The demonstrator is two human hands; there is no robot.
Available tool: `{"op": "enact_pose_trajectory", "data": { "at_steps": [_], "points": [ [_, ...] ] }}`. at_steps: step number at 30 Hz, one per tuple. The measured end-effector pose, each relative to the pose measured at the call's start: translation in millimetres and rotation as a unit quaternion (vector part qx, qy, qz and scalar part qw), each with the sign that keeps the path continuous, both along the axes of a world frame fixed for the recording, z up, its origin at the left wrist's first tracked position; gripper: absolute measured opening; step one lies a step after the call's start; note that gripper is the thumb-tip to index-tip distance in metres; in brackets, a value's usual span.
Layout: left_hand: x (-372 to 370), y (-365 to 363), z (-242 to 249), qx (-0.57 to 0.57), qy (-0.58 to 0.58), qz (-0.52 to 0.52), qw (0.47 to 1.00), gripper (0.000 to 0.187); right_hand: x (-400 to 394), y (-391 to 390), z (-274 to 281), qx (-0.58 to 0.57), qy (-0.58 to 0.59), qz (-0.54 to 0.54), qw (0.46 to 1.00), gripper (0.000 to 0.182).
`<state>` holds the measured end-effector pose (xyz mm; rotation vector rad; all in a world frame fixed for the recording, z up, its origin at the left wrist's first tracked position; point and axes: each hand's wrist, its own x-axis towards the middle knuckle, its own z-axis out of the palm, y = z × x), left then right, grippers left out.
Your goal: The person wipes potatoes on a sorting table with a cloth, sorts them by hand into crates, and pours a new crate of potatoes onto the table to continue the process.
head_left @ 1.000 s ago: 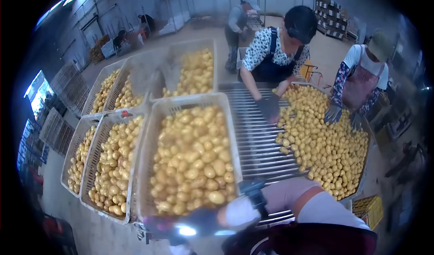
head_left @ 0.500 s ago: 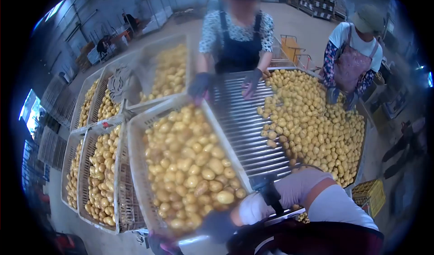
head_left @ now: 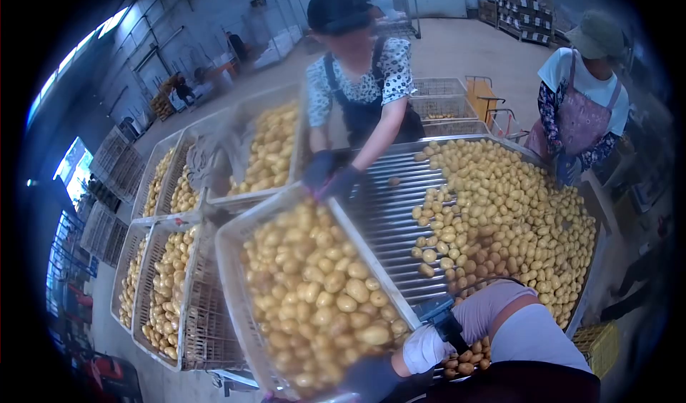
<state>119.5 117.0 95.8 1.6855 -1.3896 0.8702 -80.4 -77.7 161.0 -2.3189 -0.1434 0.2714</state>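
Note:
A white plastic crate [head_left: 382,269] full of yellow potatoes [head_left: 314,281] sits tilted in view at the left side of the roller table. My right hand [head_left: 371,378], in a dark glove, is closed at the crate's near edge; motion blur softens its fingers. Of my left hand [head_left: 275,399], only a dark sliver shows at the bottom edge of the view, by the crate's near left corner, its fingers hidden. Across from me, a co-worker's gloved hands [head_left: 330,178] are together at the crate's far rim.
Loose potatoes [head_left: 514,217] cover the right of the metal roller table [head_left: 396,217]. More filled crates [head_left: 187,289] stand at left. A second co-worker [head_left: 582,103] stands at the table's far right. A yellow crate [head_left: 597,346] is low at right.
The co-worker's hand that was over the rollers has moved to the crate's far rim beside the other. My view has shifted, and my left hand has almost left it.

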Motion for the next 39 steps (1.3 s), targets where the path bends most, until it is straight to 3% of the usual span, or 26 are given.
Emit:
{"op": "enact_pose_trajectory", "data": {
  "at_steps": [3,6,12,15,16,19,20,23,24,26,28,32,35,36,37,38,39],
  "points": [
    [-28.8,-3.8,5.0,0.018,-0.034,-0.012,0.999,0.040,-24.4,-10.0,1.9,-0.012,0.012,0.036,0.999,0.034],
    [-49.5,-20.6,29.2,0.066,-0.039,-0.046,0.996,0.039,-55.6,-11.9,3.6,0.006,-0.016,0.006,1.000,0.032],
    [-101.8,-53.3,77.3,0.160,-0.081,-0.118,0.977,0.036,-134.1,-33.1,37.3,0.091,0.083,-0.062,0.990,0.038],
    [-137.4,-88.7,103.8,0.156,-0.029,-0.182,0.970,0.034,-163.7,-33.1,-17.3,0.152,-0.097,-0.152,0.972,0.036],
    [-146.4,-103.2,117.9,0.161,-0.077,-0.226,0.958,0.035,-175.5,-32.8,-32.5,0.141,-0.225,-0.196,0.944,0.040],
    [-168.6,-148.0,149.4,0.173,-0.184,-0.334,0.908,0.038,-219.9,-54.6,-25.6,0.166,-0.147,-0.210,0.952,0.040],
    [-180.3,-162.7,155.6,0.174,-0.197,-0.355,0.897,0.039,-227.8,-53.3,-31.9,0.044,-0.228,-0.260,0.937,0.041],
    [-196.0,-181.9,142.1,0.206,-0.226,-0.387,0.870,0.033,-259.7,-65.6,-20.3,-0.026,-0.171,-0.269,0.948,0.043],
    [-199.8,-185.8,135.6,0.219,-0.234,-0.393,0.862,0.034,-270.6,-63.8,-42.9,-0.023,-0.175,-0.286,0.942,0.051],
    [-231.3,-201.5,157.6,0.244,-0.272,-0.383,0.849,0.041,-285.7,-67.8,-44.7,-0.036,-0.242,-0.324,0.914,0.050],
    [-255.4,-213.2,154.1,0.231,-0.249,-0.410,0.847,0.036,-304.5,-70.0,-44.5,-0.085,-0.267,-0.353,0.893,0.048],
    [-286.7,-230.1,162.9,0.112,-0.155,-0.519,0.833,0.037,-332.2,-69.5,-55.0,-0.028,-0.294,-0.407,0.864,0.039],
    [-238.6,-198.5,183.1,0.163,-0.039,-0.484,0.859,0.049,-345.7,-57.5,-64.6,-0.075,-0.287,-0.478,0.827,0.036],
    [-207.0,-184.1,156.3,0.114,-0.033,-0.352,0.928,0.059,-350.6,-56.8,-81.5,-0.073,-0.311,-0.499,0.806,0.035],
    [-185.0,-176.8,121.4,0.078,0.025,-0.300,0.950,0.065,-355.9,-57.1,-95.4,-0.074,-0.333,-0.532,0.774,0.034],
    [-163.1,-169.6,86.7,0.042,0.089,-0.250,0.963,0.073,-359.6,-56.0,-108.3,-0.074,-0.355,-0.565,0.741,0.033],
    [-153.4,-169.4,65.7,0.029,0.204,-0.285,0.936,0.075,-359.4,-51.9,-116.3,-0.073,-0.375,-0.597,0.706,0.034]
  ]
}}
